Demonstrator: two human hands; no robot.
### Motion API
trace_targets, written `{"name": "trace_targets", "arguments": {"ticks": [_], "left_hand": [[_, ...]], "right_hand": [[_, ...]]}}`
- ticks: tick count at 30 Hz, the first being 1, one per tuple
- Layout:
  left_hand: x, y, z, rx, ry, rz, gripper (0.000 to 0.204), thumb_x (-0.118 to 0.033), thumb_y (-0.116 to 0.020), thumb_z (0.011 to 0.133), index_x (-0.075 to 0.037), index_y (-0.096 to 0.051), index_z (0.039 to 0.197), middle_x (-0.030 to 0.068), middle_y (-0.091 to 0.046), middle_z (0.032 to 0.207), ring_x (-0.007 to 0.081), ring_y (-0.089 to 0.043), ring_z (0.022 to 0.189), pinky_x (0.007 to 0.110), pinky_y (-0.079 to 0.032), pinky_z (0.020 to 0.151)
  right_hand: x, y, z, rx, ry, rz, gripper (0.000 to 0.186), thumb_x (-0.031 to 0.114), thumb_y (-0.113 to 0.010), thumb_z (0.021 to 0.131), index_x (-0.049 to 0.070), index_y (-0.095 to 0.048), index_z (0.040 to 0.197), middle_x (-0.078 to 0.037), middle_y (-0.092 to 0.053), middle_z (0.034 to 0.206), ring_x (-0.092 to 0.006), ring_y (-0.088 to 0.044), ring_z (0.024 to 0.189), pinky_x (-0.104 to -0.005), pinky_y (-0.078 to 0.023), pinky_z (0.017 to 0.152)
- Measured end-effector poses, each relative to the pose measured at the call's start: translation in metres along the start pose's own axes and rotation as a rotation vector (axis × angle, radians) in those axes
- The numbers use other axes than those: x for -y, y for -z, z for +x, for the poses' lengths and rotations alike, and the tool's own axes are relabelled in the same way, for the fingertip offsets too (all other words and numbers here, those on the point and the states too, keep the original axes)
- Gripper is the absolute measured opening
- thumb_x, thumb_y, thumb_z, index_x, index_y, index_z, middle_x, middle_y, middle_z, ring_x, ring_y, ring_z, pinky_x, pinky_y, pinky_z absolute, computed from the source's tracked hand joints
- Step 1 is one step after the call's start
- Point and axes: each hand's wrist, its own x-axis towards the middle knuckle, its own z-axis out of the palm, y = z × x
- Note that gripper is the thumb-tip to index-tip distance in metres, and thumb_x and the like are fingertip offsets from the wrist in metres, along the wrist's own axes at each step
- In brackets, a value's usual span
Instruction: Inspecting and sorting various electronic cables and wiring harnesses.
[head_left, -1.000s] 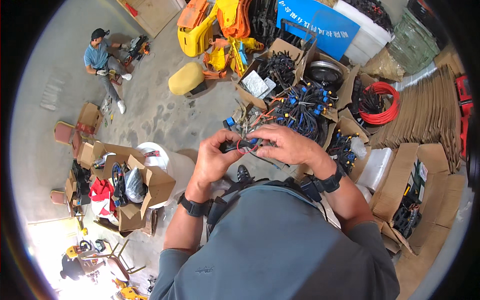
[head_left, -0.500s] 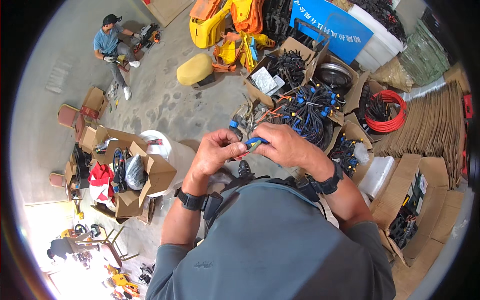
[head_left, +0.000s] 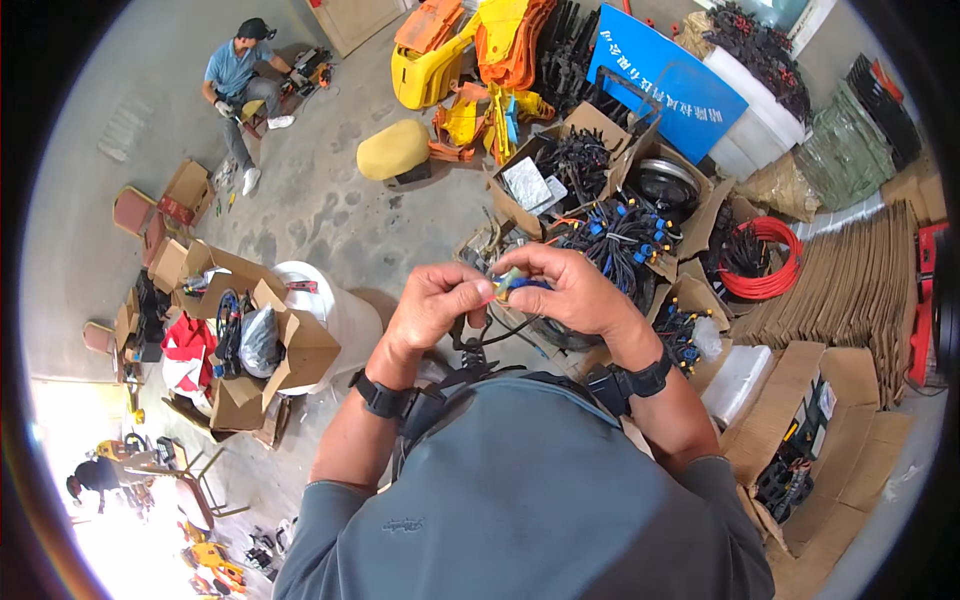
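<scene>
My left hand and my right hand meet in front of my chest, fingers pinched. Between them are short coloured wires, blue and yellow-green, at the end of a black cable that loops below the hands. My left thumb and forefinger press on the wire ends. The right fingers close round the blue and greenish part, and fingertips hide some of it. Beyond my right hand lies a bundle of black cables with blue connectors.
A white drum with an open carton stands left. Right are a red hose coil, stacked cardboard and an opened carton. A yellow seat lies ahead. A seated person works far left; another is lower left.
My hands have shifted slightly, and the right fingers are now higher over the wires. The black cable loop shows more plainly below them. My view has tilted a little.
</scene>
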Motion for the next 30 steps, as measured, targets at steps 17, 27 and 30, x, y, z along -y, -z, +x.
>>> {"name": "trace_targets", "arguments": {"ticks": [17, 27, 30], "left_hand": [[-0.011, 0.004, 0.019, 0.043, -0.043, -0.285, 0.03, -0.019, -0.065, 0.089, 0.005, -0.063, 0.107, 0.0029, -0.058, 0.066, 0.0131, -0.057, 0.06, 0.026, -0.047, 0.058], [-0.046, 0.015, 0.023, -0.192, -0.419, -0.505, 0.023, -0.019, -0.059, 0.088, 0.003, -0.059, 0.097, -0.0013, -0.038, 0.052, 0.0118, -0.039, 0.042, 0.029, -0.035, 0.042], [-0.052, 0.03, 0.03, -0.135, -0.523, -0.589, 0.024, -0.021, -0.059, 0.089, 0.002, -0.059, 0.096, -0.002, -0.036, 0.051, 0.0115, -0.037, 0.042, 0.029, -0.034, 0.042]], "right_hand": [[0.02, 0.028, 0.026, -0.278, -0.036, -0.185, 0.02, 0.014, -0.055, 0.095, -0.003, -0.064, 0.102, -0.002, -0.059, 0.069, -0.0071, -0.056, 0.061, -0.0229, -0.049, 0.055], [-0.046, 0.05, 0.036, -0.412, 0.079, 0.071, 0.031, 0.032, -0.053, 0.098, 0.004, -0.059, 0.109, -0.005, -0.065, 0.094, -0.015, -0.063, 0.084, -0.0281, -0.051, 0.075], [-0.086, 0.034, 0.036, -0.317, -0.261, 0.336, 0.042, 0.045, -0.047, 0.098, 0.004, -0.059, 0.1, -0.009, -0.068, 0.085, -0.0168, -0.066, 0.073, -0.0308, -0.055, 0.065]]}}
